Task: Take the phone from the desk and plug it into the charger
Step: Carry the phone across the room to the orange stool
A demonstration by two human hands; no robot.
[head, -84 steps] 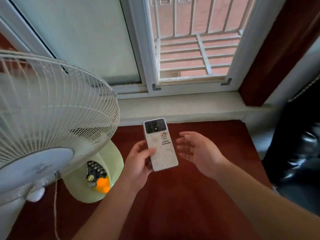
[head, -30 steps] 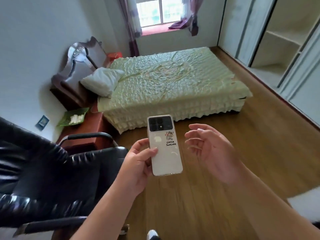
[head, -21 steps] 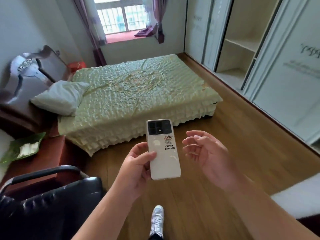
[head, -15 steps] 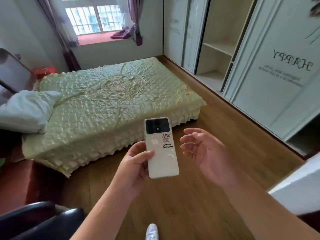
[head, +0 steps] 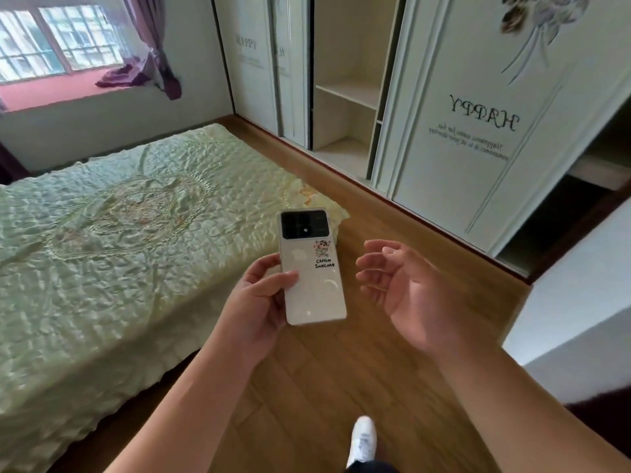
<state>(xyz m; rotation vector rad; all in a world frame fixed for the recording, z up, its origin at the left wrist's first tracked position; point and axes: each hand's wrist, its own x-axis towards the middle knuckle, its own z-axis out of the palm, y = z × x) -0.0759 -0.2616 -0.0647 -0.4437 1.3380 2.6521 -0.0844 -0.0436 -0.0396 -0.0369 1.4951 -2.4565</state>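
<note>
A white phone [head: 312,278] with a black camera block and a cartoon sticker shows its back to me, held upright in the air at the middle of the view. My left hand [head: 257,308] grips its left edge and lower part, thumb across the back. My right hand [head: 406,295] hovers just right of the phone, fingers apart and curled, palm turned toward it, not touching. No charger or cable is in view.
A bed with a pale green quilt [head: 112,268] fills the left. White wardrobe doors [head: 478,141] and open shelves [head: 345,107] line the right wall. Wooden floor [head: 341,380] runs between them, with my white shoe [head: 363,440] on it. A white surface's corner [head: 580,302] juts in at right.
The view has swung from the window desk and fan across the room to the right, past the black chair and bed, toward the wardrobe. The phone stays in my left hand; my right hand stays open beside it.
</note>
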